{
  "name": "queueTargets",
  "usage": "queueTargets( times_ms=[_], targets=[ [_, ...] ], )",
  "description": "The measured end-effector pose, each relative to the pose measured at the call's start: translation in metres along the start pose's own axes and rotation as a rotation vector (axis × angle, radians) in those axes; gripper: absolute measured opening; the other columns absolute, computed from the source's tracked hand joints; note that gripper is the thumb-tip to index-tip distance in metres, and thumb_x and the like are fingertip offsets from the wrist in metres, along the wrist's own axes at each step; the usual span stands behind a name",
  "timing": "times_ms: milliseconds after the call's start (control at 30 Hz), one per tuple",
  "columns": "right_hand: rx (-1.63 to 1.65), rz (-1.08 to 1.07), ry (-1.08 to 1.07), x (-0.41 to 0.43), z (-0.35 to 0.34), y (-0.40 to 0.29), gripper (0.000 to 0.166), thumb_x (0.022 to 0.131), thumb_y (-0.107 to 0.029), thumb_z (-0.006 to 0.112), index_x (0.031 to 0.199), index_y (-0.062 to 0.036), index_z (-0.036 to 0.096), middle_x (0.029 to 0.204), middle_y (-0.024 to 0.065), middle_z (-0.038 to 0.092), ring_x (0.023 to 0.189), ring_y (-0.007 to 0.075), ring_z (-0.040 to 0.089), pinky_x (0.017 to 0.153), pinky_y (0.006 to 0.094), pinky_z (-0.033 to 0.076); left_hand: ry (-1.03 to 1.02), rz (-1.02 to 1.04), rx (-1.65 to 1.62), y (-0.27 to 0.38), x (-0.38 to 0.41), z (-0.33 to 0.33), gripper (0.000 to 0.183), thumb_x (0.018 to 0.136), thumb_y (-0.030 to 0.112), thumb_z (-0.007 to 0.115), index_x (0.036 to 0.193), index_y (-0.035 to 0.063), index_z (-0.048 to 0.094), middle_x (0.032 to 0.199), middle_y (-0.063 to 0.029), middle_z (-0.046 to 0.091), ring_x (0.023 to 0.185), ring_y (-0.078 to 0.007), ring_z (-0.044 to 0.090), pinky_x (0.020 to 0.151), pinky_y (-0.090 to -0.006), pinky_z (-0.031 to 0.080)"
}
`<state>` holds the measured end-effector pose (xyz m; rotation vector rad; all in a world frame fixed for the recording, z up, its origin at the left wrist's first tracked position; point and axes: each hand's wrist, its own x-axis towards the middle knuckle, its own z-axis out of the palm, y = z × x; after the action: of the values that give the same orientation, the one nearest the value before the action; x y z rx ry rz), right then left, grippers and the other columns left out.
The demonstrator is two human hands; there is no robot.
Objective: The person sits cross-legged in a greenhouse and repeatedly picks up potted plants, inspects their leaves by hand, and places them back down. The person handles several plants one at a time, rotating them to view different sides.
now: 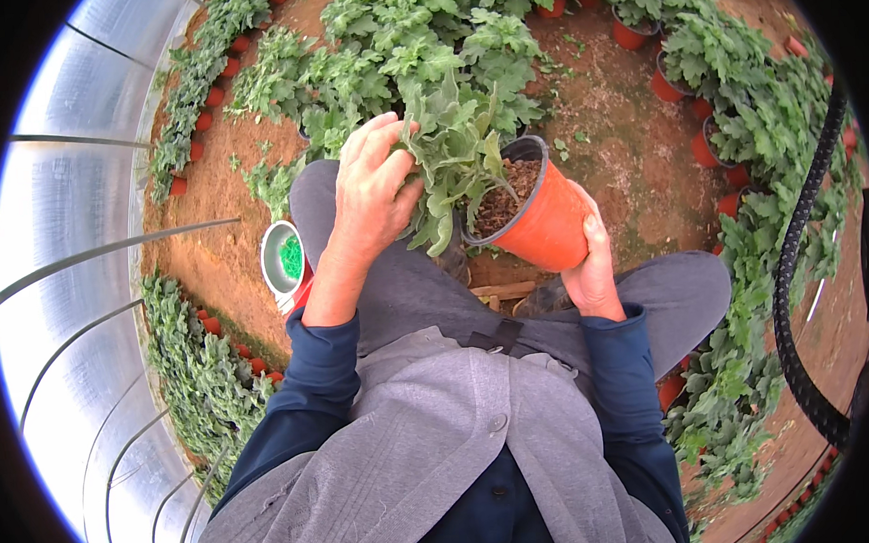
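Observation:
My right hand (593, 255) grips the base and side of an orange-red plastic pot (547, 217), which is tilted so that its dark-rimmed mouth faces left. Brown soil (505, 193) shows inside it. A leafy green plant (448, 156), which looks like a chrysanthemum, leans out of the pot to the left. At the plant's left side is my left hand (375, 184), its fingers bent against the leaves; the fingertips are partly hidden, so whether they pinch a leaf or stem cannot be told.
A cup-like container (283, 261) with green ties or strands inside stands by my left knee. Potted plants (369, 51) crowd the ground ahead, with a curved row (744, 95) at the right and more (201, 373) at the left. Plastic greenhouse sheeting (65, 191) with thin hoops rises at the left.

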<state>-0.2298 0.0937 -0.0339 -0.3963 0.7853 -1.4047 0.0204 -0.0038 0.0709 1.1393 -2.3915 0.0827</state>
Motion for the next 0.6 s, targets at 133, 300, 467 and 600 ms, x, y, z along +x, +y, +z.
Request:
queueTargets(
  times_ms=[133,300,467,600],
  targets=[
    [0.071,0.03,-0.011,0.002,-0.002,0.002,0.069,0.092,-0.042,0.056,0.144,-0.0015,0.036,0.143,0.0127,0.046,0.132,0.0235,0.045,0.111,0.0399,0.036,0.021,0.071,-0.013,0.001,0.0,0.005,0.025,0.062,-0.001,0.072,0.084,0.0032,0.062,0.12,-0.0108,0.06,0.118,-0.0348,0.055,0.095,-0.0453,0.046],
    [0.025,0.009,0.01,0.001,-0.001,0.0,0.071,0.091,-0.042,0.058,0.145,-0.0004,0.035,0.142,0.0132,0.047,0.13,0.0232,0.047,0.11,0.0391,0.037,-0.046,-0.304,-0.658,0.006,-0.004,-0.014,0.019,0.072,-0.002,0.069,0.088,0.0049,0.062,0.125,-0.0138,0.059,0.12,-0.0325,0.055,0.1,-0.0408,0.043],
    [-0.172,-0.088,-0.034,0.0,0.0,-0.002,0.076,0.088,-0.042,0.062,0.145,0.0016,0.035,0.136,0.0158,0.049,0.125,0.0229,0.05,0.106,0.0371,0.04,-0.11,-0.161,-0.472,0.012,0.003,-0.018,0.029,0.085,0.006,0.062,0.113,0.0054,0.066,0.135,-0.0163,0.053,0.121,-0.0313,0.054,0.099,-0.0389,0.044],
    [-0.315,-0.169,-0.011,-0.002,-0.001,-0.004,0.079,0.086,-0.043,0.064,0.144,0.0024,0.037,0.135,0.0169,0.049,0.124,0.0231,0.05,0.105,0.0369,0.04,-0.148,-0.135,-0.346,0.016,0.005,-0.019,0.04,0.087,0.008,0.065,0.126,0.0134,0.063,0.123,-0.0163,0.056,0.113,-0.0341,0.057,0.093,-0.0393,0.047]
  ],
)
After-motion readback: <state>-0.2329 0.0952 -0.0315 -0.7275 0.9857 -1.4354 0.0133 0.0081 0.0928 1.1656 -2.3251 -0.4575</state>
